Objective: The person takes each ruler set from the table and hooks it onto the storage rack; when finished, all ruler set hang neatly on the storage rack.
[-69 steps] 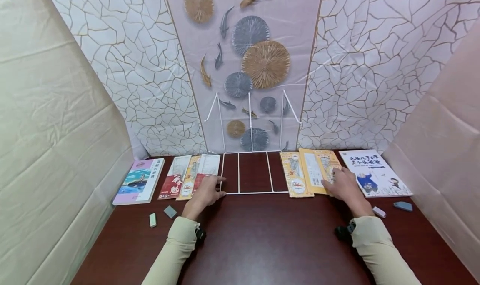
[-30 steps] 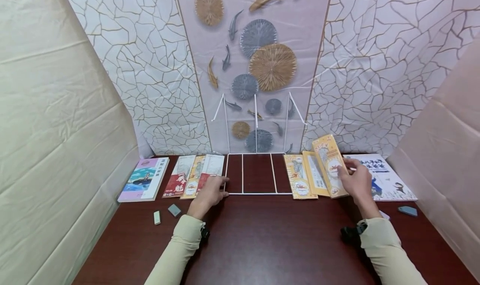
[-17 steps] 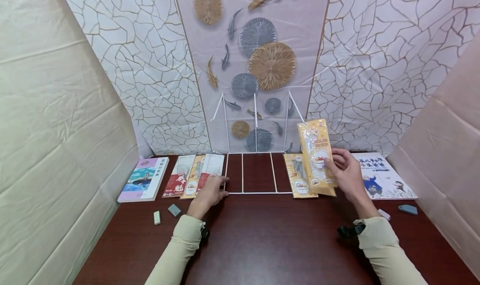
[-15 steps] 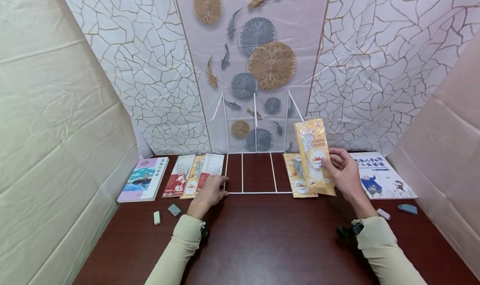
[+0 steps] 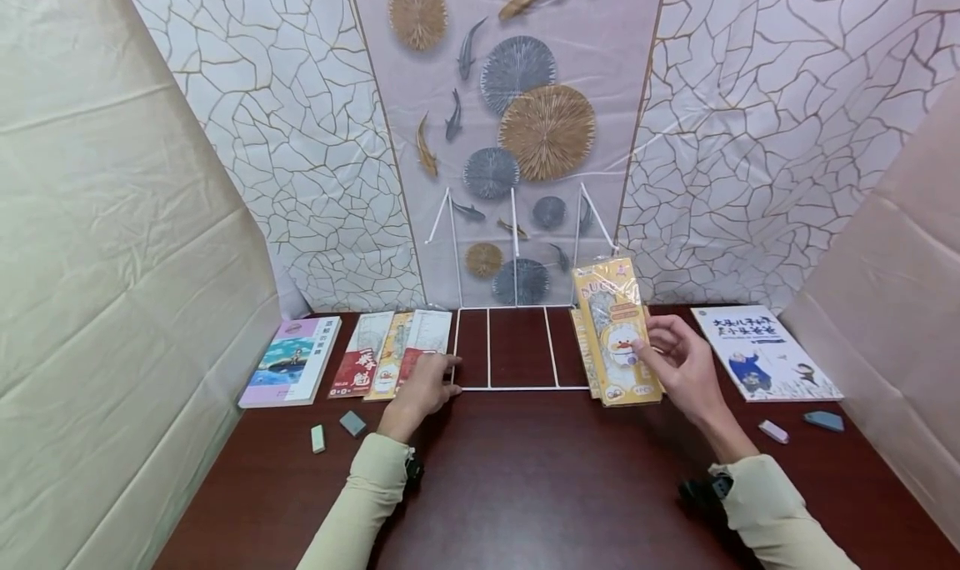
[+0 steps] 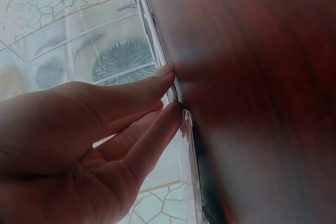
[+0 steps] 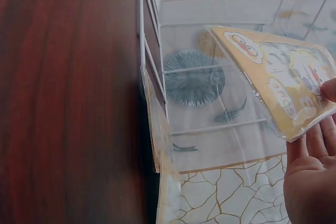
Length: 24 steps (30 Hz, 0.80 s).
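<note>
In the head view my right hand (image 5: 686, 368) holds a yellow duck-printed packet (image 5: 611, 332) with a clear window, tilted above the table. Thumb in front and fingers behind grip its right edge; the right wrist view shows the packet (image 7: 283, 80) lifted off the tabletop. Another yellow packet (image 5: 585, 353) is mostly hidden behind it. My left hand (image 5: 423, 391) is at the left front corner of a white wire rack (image 5: 525, 388). In the left wrist view, thumb and fingers of that hand (image 6: 100, 135) pinch the rack's thin rod (image 6: 171, 94).
Left of the rack lie red-and-white packets (image 5: 356, 366), a yellow packet (image 5: 390, 357) and a book (image 5: 288, 362). A white book (image 5: 765, 353) lies at right. Small erasers (image 5: 352, 423) lie near both sides. A patterned cloth (image 5: 300, 137) stands behind the table (image 5: 540, 470).
My right hand has picked up the yellow packet from the right-hand group, raised it and moved it left over the other packets. The left hand stays at the rack's corner.
</note>
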Motion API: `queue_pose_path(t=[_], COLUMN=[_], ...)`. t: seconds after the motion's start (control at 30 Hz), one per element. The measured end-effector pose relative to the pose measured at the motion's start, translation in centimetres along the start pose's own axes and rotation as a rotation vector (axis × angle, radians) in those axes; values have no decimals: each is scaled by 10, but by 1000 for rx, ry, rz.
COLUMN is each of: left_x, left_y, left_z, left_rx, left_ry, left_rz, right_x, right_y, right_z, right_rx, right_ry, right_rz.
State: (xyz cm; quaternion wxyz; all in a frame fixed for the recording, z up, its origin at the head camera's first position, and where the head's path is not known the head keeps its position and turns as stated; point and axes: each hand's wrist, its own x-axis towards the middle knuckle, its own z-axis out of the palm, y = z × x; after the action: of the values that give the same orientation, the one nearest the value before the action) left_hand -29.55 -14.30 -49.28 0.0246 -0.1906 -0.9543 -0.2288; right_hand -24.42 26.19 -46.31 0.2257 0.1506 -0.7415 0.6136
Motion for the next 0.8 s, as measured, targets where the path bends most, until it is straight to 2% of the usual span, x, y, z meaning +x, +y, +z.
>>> queue_pose_path(t=[0.33,0.63,0.8], left_x=[1,-1,0], left_y=[0,1,0], left_z=[2,2,1], left_rx=[-4,-7,3], left_ry=[0,5,8], left_rz=[-7,0,1], right_x=[-7,-12,-13], right_y=[-21,-30,-34], right_z=[-6,-5,-4], right_rx=[146,121,143], right_ry=[40,42,59], right_rz=[-72,-55,-57])
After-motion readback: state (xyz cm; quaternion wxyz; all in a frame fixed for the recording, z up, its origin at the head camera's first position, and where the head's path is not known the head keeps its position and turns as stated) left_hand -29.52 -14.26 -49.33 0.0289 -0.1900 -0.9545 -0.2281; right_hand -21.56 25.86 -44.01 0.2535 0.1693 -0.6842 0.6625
